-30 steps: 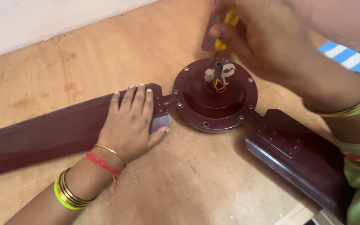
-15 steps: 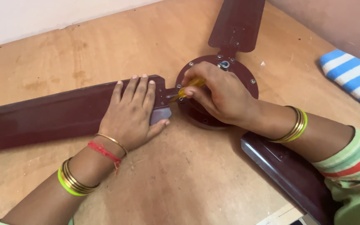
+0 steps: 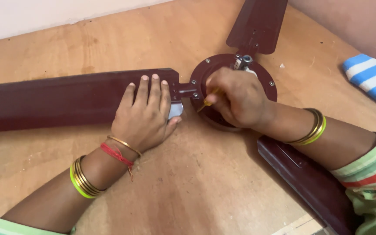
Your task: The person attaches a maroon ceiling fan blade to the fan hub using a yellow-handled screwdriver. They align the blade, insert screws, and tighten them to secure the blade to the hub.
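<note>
A dark maroon ceiling fan [image 3: 236,78] lies flat on a wooden floor [image 3: 196,182], seen from above. Its round middle part sits slightly right of the picture's centre, with three blades reaching out from it.

The right hand [image 3: 236,98] rests over the round middle part, fingers curled and pinched around a small screwdriver [image 3: 207,102] with a yellow handle. The tool's tip points left, toward the metal arm [image 3: 186,89] that joins the left blade [image 3: 66,102] to the middle. Several small screws show on that arm and around the rim of the middle part.

The left hand [image 3: 146,115] lies palm down on the left blade near its inner end, fingers held straight and close together, pressing flat and gripping nothing. The thumb sits at the blade's lower edge, beside a pale metal piece [image 3: 176,109].

The left wrist wears a red thread, a thin gold bangle, and a stack of gold and green bangles further up. The right wrist wears gold and green bangles, and a striped green, red and white sleeve shows at the right edge.

A second blade [image 3: 257,26] runs up to the top edge. A third blade [image 3: 310,182] runs down to the lower right, under the right forearm. A blue and white striped cloth [image 3: 373,80] lies at the right edge, well apart from the fan.
</note>
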